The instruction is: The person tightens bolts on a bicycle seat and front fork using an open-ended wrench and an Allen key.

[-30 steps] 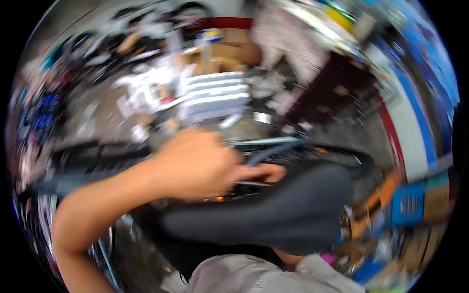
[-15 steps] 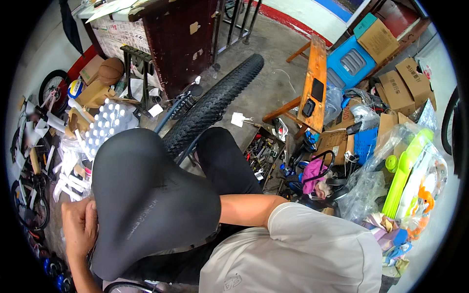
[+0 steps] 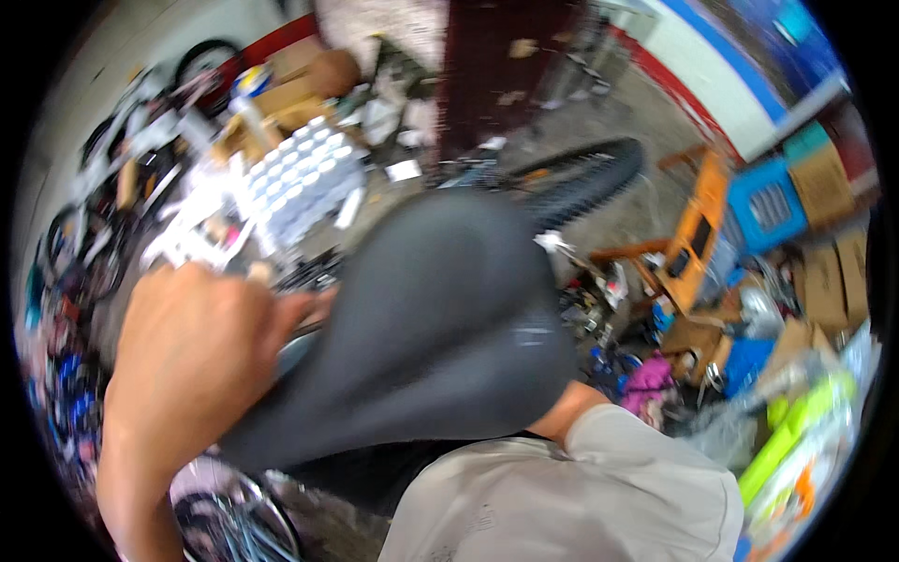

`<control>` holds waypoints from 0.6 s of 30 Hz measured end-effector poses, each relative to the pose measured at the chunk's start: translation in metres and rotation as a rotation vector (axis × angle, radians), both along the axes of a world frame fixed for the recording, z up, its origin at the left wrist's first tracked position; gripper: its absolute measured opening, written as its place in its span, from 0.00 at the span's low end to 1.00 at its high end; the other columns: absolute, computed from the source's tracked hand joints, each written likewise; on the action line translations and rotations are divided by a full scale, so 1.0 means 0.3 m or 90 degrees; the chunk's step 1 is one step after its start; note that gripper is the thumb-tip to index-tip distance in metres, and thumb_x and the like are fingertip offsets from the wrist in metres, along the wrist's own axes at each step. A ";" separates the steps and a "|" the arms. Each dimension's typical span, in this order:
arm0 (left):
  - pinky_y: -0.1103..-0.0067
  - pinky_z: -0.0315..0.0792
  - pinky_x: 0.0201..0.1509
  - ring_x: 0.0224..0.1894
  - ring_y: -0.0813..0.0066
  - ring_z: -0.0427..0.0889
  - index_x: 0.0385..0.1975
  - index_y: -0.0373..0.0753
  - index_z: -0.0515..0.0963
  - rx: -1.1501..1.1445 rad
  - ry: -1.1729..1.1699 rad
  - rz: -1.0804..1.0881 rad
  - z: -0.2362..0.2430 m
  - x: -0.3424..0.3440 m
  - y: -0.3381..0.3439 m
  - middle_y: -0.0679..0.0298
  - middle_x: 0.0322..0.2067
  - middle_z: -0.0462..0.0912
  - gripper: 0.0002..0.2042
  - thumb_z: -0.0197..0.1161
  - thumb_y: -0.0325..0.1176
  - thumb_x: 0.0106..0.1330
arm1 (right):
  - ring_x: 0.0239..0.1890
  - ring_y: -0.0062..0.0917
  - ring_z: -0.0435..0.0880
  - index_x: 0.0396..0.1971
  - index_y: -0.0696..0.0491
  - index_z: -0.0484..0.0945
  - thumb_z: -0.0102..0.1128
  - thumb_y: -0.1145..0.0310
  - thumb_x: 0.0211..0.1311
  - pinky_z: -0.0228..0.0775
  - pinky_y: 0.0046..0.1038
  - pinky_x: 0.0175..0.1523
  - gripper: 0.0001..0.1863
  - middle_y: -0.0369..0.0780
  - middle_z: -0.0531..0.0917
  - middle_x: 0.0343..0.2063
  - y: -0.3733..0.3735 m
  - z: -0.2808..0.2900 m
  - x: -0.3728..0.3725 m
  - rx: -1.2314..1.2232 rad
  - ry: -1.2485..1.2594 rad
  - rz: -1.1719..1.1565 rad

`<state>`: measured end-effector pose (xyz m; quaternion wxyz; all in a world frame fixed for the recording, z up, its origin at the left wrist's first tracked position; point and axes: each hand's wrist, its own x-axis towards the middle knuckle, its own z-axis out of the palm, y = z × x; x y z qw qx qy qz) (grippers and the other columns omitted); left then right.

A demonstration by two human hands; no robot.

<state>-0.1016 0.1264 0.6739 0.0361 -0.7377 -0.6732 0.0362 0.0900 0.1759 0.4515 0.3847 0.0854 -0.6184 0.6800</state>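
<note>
A black bicycle saddle (image 3: 449, 328) fills the middle, its narrow nose pointing to the lower left. My left hand (image 3: 201, 351) is beside the nose, back of the hand up. Its fingers curl down and look closed, with thumb and forefinger reaching toward the saddle's edge; motion blur and the hand itself hide what they grip. Past the saddle's wide end shows a knobby bicycle tyre (image 3: 595, 183). Only a bit of my right forearm (image 3: 567, 409) appears by the saddle's right edge; the hand is hidden beneath it. Spokes of another wheel (image 3: 239, 520) show at the lower left.
White-capped bottles (image 3: 304, 178) in plastic wrap and several bicycles (image 3: 80, 234) crowd the left. A dark red cabinet (image 3: 487, 75) stands beyond. At right are a wooden bench (image 3: 700, 234), a blue plastic stool (image 3: 773, 201), cardboard boxes (image 3: 824, 281) and scattered tools (image 3: 590, 304).
The view has swung left, so the surroundings appear farther right. The saddle has turned and sits more to the right in view. My left hand has come up closer, over its left edge.
</note>
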 end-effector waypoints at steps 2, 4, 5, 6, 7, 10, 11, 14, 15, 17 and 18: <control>0.62 0.67 0.26 0.18 0.49 0.75 0.14 0.35 0.78 -0.036 -0.015 0.059 0.059 0.030 -0.060 0.52 0.12 0.74 0.20 0.66 0.41 0.66 | 0.56 0.48 0.81 0.52 0.58 0.73 0.56 0.66 0.72 0.80 0.43 0.56 0.15 0.53 0.75 0.56 -0.007 0.026 -0.024 -0.017 0.012 0.053; 0.62 0.69 0.23 0.16 0.49 0.75 0.12 0.36 0.78 -0.021 -0.091 0.024 0.007 0.015 -0.002 0.52 0.10 0.73 0.22 0.66 0.43 0.66 | 0.56 0.48 0.81 0.52 0.58 0.73 0.56 0.66 0.72 0.80 0.43 0.56 0.15 0.53 0.75 0.56 0.032 0.025 0.002 -0.038 0.005 0.027; 0.63 0.70 0.23 0.15 0.48 0.76 0.11 0.36 0.78 0.006 -0.142 0.033 -0.021 0.001 -0.018 0.52 0.09 0.72 0.23 0.66 0.43 0.66 | 0.56 0.48 0.81 0.52 0.58 0.73 0.56 0.66 0.72 0.80 0.43 0.56 0.15 0.53 0.75 0.56 0.038 0.029 -0.002 -0.047 0.011 0.037; 0.63 0.71 0.23 0.15 0.48 0.76 0.11 0.36 0.78 0.024 -0.130 0.007 -0.035 0.011 -0.010 0.51 0.10 0.73 0.23 0.65 0.44 0.66 | 0.56 0.48 0.81 0.52 0.58 0.73 0.56 0.66 0.72 0.80 0.43 0.56 0.15 0.53 0.75 0.56 0.051 0.022 0.002 -0.060 0.012 0.040; 0.63 0.72 0.23 0.15 0.48 0.77 0.11 0.36 0.78 0.047 -0.114 -0.017 -0.034 0.012 -0.016 0.50 0.10 0.73 0.23 0.65 0.44 0.66 | 0.56 0.48 0.81 0.52 0.58 0.73 0.56 0.66 0.72 0.80 0.43 0.56 0.15 0.53 0.75 0.56 0.060 0.024 -0.004 -0.067 0.014 0.051; 0.63 0.72 0.21 0.14 0.49 0.77 0.10 0.36 0.78 0.015 -0.145 0.002 -0.027 -0.007 -0.042 0.51 0.10 0.75 0.23 0.65 0.44 0.66 | 0.56 0.48 0.80 0.52 0.58 0.73 0.55 0.66 0.73 0.80 0.43 0.56 0.15 0.53 0.75 0.57 0.068 0.020 -0.028 -0.077 0.018 0.089; 0.63 0.72 0.21 0.14 0.50 0.77 0.10 0.36 0.78 -0.001 -0.163 0.000 -0.026 -0.011 -0.051 0.51 0.11 0.75 0.23 0.65 0.44 0.66 | 0.56 0.48 0.80 0.52 0.58 0.73 0.55 0.66 0.73 0.80 0.43 0.56 0.15 0.53 0.74 0.57 0.072 0.016 -0.037 -0.085 0.023 0.101; 0.62 0.72 0.21 0.14 0.50 0.77 0.11 0.36 0.78 0.015 -0.206 -0.013 -0.033 -0.023 -0.070 0.53 0.11 0.77 0.23 0.63 0.43 0.68 | 0.56 0.48 0.80 0.52 0.58 0.73 0.55 0.66 0.73 0.80 0.44 0.57 0.15 0.53 0.74 0.57 0.092 0.017 -0.042 -0.097 0.037 0.111; 0.62 0.72 0.21 0.14 0.50 0.77 0.12 0.36 0.78 0.015 -0.236 -0.022 -0.042 -0.033 -0.071 0.53 0.11 0.76 0.23 0.63 0.43 0.68 | 0.56 0.48 0.80 0.52 0.58 0.73 0.55 0.66 0.73 0.80 0.44 0.57 0.15 0.53 0.74 0.57 0.103 0.014 -0.048 -0.101 0.042 0.113; 0.62 0.71 0.21 0.15 0.50 0.78 0.13 0.37 0.78 -0.012 -0.251 0.001 -0.069 -0.055 -0.064 0.53 0.12 0.77 0.22 0.61 0.43 0.70 | 0.56 0.49 0.80 0.52 0.58 0.72 0.55 0.66 0.73 0.80 0.44 0.57 0.15 0.53 0.74 0.57 0.126 0.006 -0.059 -0.109 0.047 0.115; 0.62 0.71 0.22 0.16 0.50 0.78 0.15 0.37 0.78 -0.039 -0.258 0.023 -0.080 -0.065 -0.063 0.53 0.12 0.77 0.22 0.60 0.43 0.71 | 0.56 0.49 0.80 0.52 0.58 0.72 0.55 0.66 0.73 0.80 0.44 0.57 0.15 0.53 0.74 0.57 0.133 0.007 -0.065 -0.112 0.052 0.117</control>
